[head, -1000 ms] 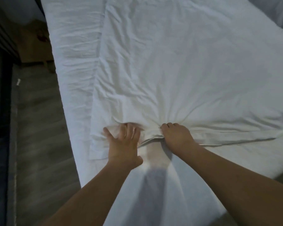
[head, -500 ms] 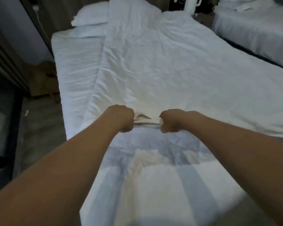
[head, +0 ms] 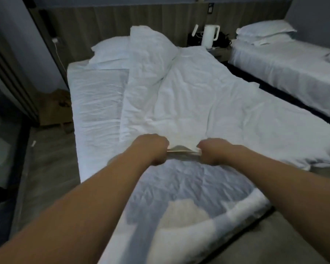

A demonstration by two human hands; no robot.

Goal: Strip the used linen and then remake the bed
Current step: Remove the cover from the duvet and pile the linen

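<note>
Your left hand (head: 154, 147) and right hand (head: 210, 150) now clench the crumpled white duvet's (head: 189, 103) raised hem, so stripping begins.

Matt white woven cloth, creased and rumpled, for the duvet cover (head: 198, 103), with the same soft matt cotton look on the fitted sheet (head: 97, 103) at nine o'clock and the plump pillows (head: 112, 48) at eleven. Smooth white plastic with a faint sheen on the kettle (head: 210, 36) at one o'clock, against a matt grey wood-grain headboard panel (head: 122, 21) at twelve. Dull grey-brown wood-look planks on the floor (head: 51, 164), and quilted, puckered cloth on the mattress pad (head: 189, 183) at six.
</note>
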